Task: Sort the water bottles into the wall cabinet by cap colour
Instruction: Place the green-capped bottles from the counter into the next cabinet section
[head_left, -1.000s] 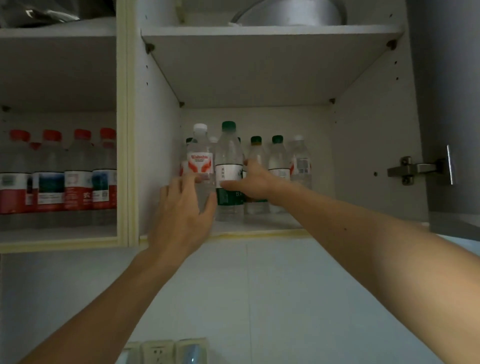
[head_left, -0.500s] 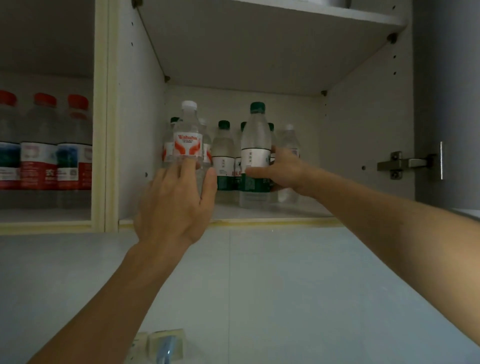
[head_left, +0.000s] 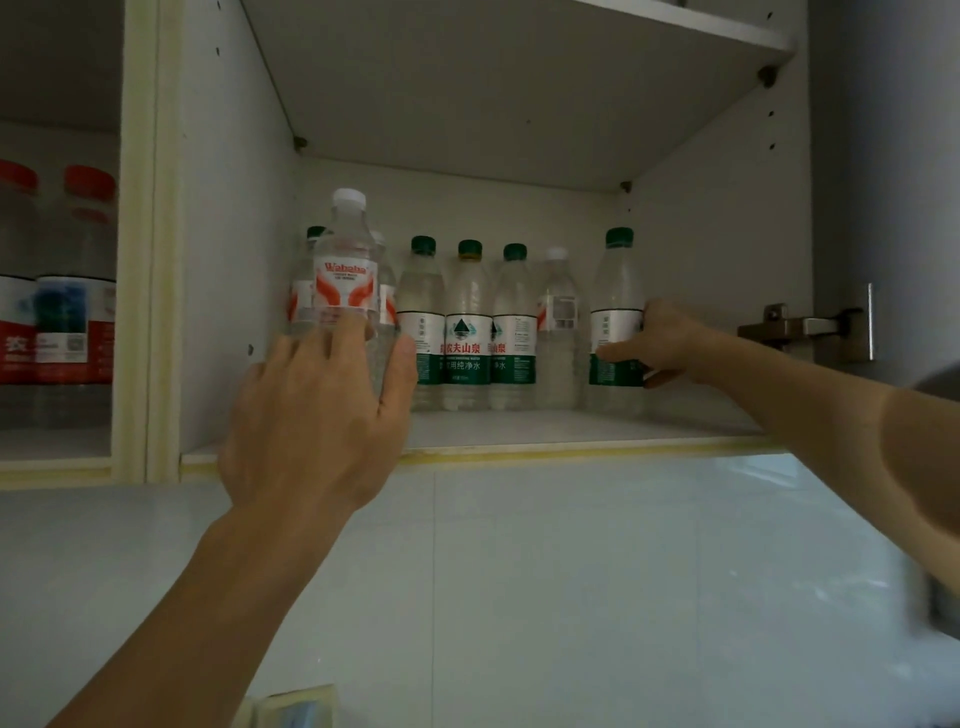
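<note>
Fingers of the left hand (head_left: 317, 415) curl round a white-capped bottle (head_left: 345, 270) at the cabinet shelf's (head_left: 545, 428) nine o'clock end, a grip clamped on its lower body. At three o'clock the right hand (head_left: 660, 340) wraps thumb and fingers round a green-capped bottle (head_left: 617, 312), upright beside the hinge (head_left: 795, 327). Between them stand three green-capped bottles (head_left: 467, 322) and a white-capped one (head_left: 557, 322); red-capped bottles (head_left: 72, 291) fill the compartment further towards nine o'clock.
</note>
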